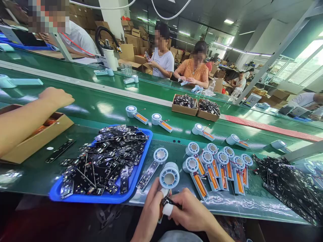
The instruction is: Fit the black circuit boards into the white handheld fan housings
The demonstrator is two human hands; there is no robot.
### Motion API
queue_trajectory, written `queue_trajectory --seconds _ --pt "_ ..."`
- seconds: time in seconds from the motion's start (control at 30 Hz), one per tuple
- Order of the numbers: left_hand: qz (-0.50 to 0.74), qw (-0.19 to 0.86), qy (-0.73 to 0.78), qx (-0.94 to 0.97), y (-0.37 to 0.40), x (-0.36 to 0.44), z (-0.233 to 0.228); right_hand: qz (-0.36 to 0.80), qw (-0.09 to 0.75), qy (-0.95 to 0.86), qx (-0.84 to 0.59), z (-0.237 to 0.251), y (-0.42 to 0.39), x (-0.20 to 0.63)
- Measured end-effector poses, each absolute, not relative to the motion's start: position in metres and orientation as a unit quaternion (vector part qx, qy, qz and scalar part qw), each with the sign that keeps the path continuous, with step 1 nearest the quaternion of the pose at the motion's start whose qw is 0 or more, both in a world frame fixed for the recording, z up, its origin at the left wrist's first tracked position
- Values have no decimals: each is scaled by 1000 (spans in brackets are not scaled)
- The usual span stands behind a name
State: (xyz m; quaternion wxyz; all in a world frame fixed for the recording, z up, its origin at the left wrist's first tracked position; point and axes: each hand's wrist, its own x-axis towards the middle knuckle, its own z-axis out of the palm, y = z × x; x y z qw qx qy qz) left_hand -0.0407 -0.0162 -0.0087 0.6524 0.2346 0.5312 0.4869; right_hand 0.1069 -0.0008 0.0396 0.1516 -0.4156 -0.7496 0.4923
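In my left hand is a light-blue handheld device with a round, vented head and a silver disc at its centre; its handle is mostly hidden by my fingers. My right hand pinches what looks like a narrow black circuit board against that handle, and a white wrap covers a fingertip. Just beyond lies another device with a circuit board along its handle. To the right, several devices with orange parts and thin wires in open handles stand grouped.
A blue tray heaped with circuit boards is on my left, near a cardboard box and another person's arm. More boards pile up at right. Devices sit along the green conveyor. Co-workers sit across.
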Motion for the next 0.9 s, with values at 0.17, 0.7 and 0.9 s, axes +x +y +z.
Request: queue_trajectory --seconds 0.17,0.7,0.9 --pt "503 732 410 208 -21 -43 -10 633 250 -578 -450 13 -7 105" --pt "453 569 569 383 -19 -29 -10 532 379 -565 -504 7 -23 99" --pt "462 514 611 386 -8 -24 -3 359 411 -619 -565 -14 -43 102"
